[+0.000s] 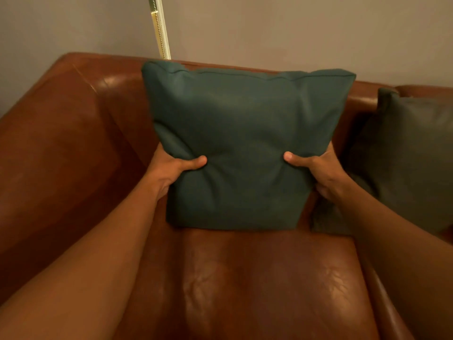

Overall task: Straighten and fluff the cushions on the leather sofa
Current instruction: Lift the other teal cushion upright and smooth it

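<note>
Head view: you look down at a brown leather sofa (257,278), both bare forearms reaching forward
Green cushion (242,148): upright at the middle of the seat, bottom edge on the seat leather, top edge level with the backrest top, fabric creased inward at both grip points
Left hand (171,171): yours, clamped on the cushion's lower left edge, thumb pressed into the front face, fingers hidden behind
Right hand (318,173): yours, clamped on the lower right edge, thumb on the front face, fingers curled around the back
Second cushion (411,155): darker, leaning on the backrest to the right, just beside your right hand
Armrest (49,155): left of the green cushion, apart from it
Wall (294,28): behind the sofa, with a pale strip (160,28) running up it
</note>
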A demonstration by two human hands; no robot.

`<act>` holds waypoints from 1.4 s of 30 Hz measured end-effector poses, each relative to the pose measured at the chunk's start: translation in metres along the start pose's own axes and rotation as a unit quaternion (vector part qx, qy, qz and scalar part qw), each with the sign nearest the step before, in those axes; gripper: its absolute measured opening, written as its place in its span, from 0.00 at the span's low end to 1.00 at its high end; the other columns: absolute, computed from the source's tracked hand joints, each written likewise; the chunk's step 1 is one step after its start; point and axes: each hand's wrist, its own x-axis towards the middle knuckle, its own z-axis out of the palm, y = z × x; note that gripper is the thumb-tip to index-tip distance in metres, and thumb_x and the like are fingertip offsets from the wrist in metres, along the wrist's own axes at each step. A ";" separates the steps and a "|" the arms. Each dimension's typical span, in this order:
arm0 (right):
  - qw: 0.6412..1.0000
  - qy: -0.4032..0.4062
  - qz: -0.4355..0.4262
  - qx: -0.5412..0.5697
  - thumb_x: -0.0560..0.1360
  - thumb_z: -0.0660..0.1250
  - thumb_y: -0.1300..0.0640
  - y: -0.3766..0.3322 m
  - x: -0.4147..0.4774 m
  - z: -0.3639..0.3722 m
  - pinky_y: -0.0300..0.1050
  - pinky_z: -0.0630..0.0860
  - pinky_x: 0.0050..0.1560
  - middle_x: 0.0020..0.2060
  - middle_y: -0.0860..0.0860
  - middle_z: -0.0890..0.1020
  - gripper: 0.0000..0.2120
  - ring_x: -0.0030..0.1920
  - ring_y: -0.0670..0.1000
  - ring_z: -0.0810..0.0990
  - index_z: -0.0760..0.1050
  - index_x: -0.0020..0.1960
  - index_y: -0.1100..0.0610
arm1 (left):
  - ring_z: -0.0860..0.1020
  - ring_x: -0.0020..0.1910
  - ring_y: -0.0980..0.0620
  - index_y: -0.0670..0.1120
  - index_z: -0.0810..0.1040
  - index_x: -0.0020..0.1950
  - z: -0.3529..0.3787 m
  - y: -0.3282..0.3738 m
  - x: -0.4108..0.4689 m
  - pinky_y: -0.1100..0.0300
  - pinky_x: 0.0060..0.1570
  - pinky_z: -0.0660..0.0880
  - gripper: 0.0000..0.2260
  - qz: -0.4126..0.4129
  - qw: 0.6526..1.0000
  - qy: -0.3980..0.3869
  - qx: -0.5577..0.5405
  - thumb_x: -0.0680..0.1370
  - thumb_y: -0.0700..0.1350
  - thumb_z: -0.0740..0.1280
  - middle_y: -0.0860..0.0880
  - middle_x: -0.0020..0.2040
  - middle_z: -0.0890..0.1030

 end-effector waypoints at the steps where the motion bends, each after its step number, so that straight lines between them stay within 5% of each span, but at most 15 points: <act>1: 1.000 0.006 0.003 0.003 0.53 0.85 0.62 -0.001 -0.001 -0.006 0.49 0.84 0.58 0.64 0.52 0.85 0.53 0.63 0.51 0.85 0.70 0.75 0.59 | 0.84 0.53 0.63 0.46 0.75 0.70 0.006 0.002 0.001 0.66 0.49 0.81 0.42 0.001 1.000 0.000 -0.004 0.57 0.35 0.84 0.53 0.59 0.85; 5: 1.000 0.008 0.012 0.018 0.50 0.86 0.60 -0.003 -0.003 0.000 0.48 0.85 0.55 0.64 0.53 0.85 0.54 0.62 0.52 0.86 0.71 0.74 0.59 | 0.85 0.57 0.57 0.45 0.75 0.71 -0.004 0.008 0.008 0.60 0.52 0.82 0.47 -0.011 1.000 0.000 -0.010 0.54 0.34 0.85 0.50 0.61 0.85; 12: 0.997 -0.052 0.026 0.044 0.52 0.87 0.66 0.008 -0.003 0.064 0.59 0.84 0.59 0.63 0.56 0.85 0.53 0.61 0.56 0.86 0.69 0.74 0.58 | 0.84 0.49 0.65 0.43 0.75 0.73 -0.068 0.009 0.010 0.67 0.45 0.81 0.41 -0.008 0.998 0.061 0.017 0.61 0.32 0.81 0.55 0.57 0.84; 17: 0.998 -0.026 0.031 0.049 0.49 0.88 0.63 0.008 0.002 0.063 0.63 0.83 0.59 0.62 0.53 0.85 0.51 0.61 0.55 0.86 0.70 0.68 0.52 | 0.83 0.55 0.57 0.45 0.75 0.73 -0.066 0.013 0.016 0.65 0.45 0.81 0.43 -0.024 0.998 0.045 0.032 0.59 0.35 0.83 0.50 0.64 0.83; 24: 0.999 0.020 0.000 0.036 0.61 0.81 0.74 0.007 -0.008 0.034 0.47 0.85 0.54 0.63 0.53 0.85 0.44 0.59 0.50 0.86 0.70 0.73 0.59 | 0.83 0.62 0.52 0.44 0.76 0.73 -0.048 0.016 0.013 0.52 0.62 0.80 0.50 -0.018 0.999 0.008 0.031 0.52 0.38 0.87 0.48 0.65 0.84; 28: 0.999 0.012 0.003 0.038 0.62 0.81 0.74 0.004 -0.008 0.023 0.53 0.85 0.57 0.63 0.53 0.85 0.44 0.59 0.51 0.87 0.70 0.74 0.59 | 0.83 0.62 0.53 0.45 0.76 0.72 -0.039 0.015 0.014 0.52 0.61 0.80 0.54 -0.005 1.000 0.007 0.029 0.46 0.46 0.87 0.49 0.63 0.85; 35: 0.996 -0.059 0.023 0.062 0.61 0.82 0.73 -0.005 -0.008 0.046 0.71 0.81 0.59 0.63 0.58 0.85 0.43 0.62 0.60 0.85 0.71 0.72 0.58 | 0.82 0.64 0.52 0.45 0.74 0.75 -0.065 0.022 0.011 0.46 0.66 0.78 0.49 -0.003 0.999 0.016 0.029 0.54 0.37 0.84 0.48 0.67 0.83; 39: 0.994 -0.032 0.023 0.101 0.66 0.82 0.68 -0.024 -0.005 0.051 0.63 0.85 0.52 0.61 0.57 0.86 0.36 0.58 0.58 0.87 0.73 0.70 0.57 | 0.82 0.65 0.51 0.50 0.70 0.76 -0.067 0.043 0.010 0.47 0.67 0.77 0.41 0.015 0.999 0.006 -0.033 0.66 0.39 0.82 0.51 0.67 0.83; 42: 0.993 -0.023 -0.005 0.116 0.66 0.84 0.61 -0.046 0.009 0.053 0.59 0.84 0.59 0.62 0.56 0.86 0.36 0.60 0.58 0.86 0.75 0.72 0.59 | 0.82 0.65 0.50 0.48 0.70 0.77 -0.063 0.073 0.019 0.50 0.66 0.78 0.30 0.057 0.993 0.012 -0.100 0.76 0.45 0.76 0.49 0.67 0.83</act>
